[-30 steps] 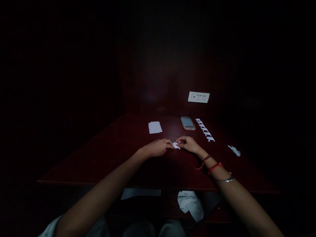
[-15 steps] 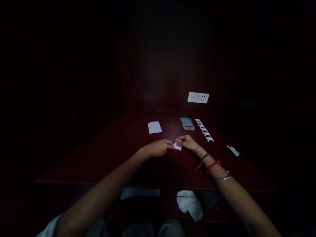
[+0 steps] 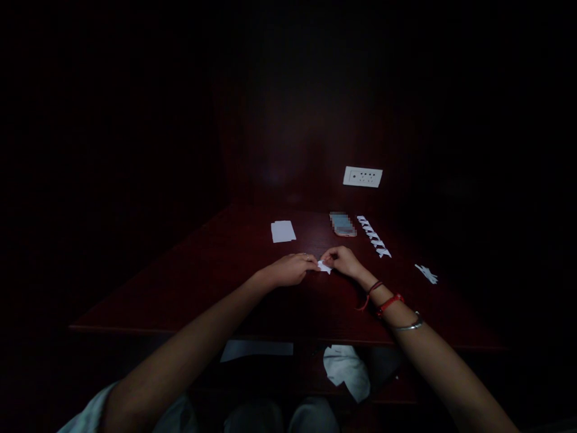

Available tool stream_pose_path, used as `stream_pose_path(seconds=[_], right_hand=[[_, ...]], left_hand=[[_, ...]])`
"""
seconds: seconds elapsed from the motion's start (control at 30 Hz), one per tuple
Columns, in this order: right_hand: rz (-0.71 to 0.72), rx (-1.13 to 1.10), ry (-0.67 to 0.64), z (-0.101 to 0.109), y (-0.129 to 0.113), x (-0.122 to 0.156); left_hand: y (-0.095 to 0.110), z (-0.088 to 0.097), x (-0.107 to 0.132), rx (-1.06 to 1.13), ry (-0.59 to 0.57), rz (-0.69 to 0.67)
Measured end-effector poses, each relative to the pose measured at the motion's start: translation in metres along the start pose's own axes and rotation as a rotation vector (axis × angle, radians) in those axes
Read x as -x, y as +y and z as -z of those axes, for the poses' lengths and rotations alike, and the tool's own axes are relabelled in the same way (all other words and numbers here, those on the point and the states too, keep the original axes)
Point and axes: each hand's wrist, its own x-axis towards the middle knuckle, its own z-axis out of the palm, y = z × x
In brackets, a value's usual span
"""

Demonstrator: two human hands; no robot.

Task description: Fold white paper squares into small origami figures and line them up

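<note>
A small piece of folded white paper (image 3: 324,266) lies low over the dark red table, between my two hands. My left hand (image 3: 295,269) pinches its left side, with a ring on one finger. From the right, my right hand (image 3: 341,260) has thumb and fingers closed on the paper's upper right part. The fingers cover much of it, so its exact shape is hard to make out. Red cords and a silver bangle circle my right wrist and forearm.
A stack of white paper sheets (image 3: 283,231) lies beyond my left hand. Farther right are a phone (image 3: 342,224), a row of folded paper pieces (image 3: 374,237) and a pile of paper strips (image 3: 426,273). A socket plate (image 3: 362,177) is on the wall. Under the tabletop (image 3: 148,300) hangs pale cloth (image 3: 346,367).
Both hands stay on the folded paper; the right fingers have shifted slightly on it. The whole view has tilted a little.
</note>
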Motion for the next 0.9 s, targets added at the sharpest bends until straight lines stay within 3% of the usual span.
stream_pose_path(seconds=[0.23,0.37,0.67,0.9], right_hand=[[0.225,0.099,-0.024,0.008,-0.014,0.007],[0.270,0.109,-0.055,0.009,-0.014,0.007],[0.014,0.062,0.032,-0.001,-0.002,-0.001],[0.066,0.164,-0.013,-0.004,-0.007,-0.009]], left_hand=[[0.003,0.000,0.001,-0.029,-0.001,0.036],[0.005,0.000,0.001,-0.026,0.013,0.038],[0.006,-0.003,0.000,-0.015,0.034,0.020],[0.004,-0.006,-0.005,-0.006,0.044,0.022]])
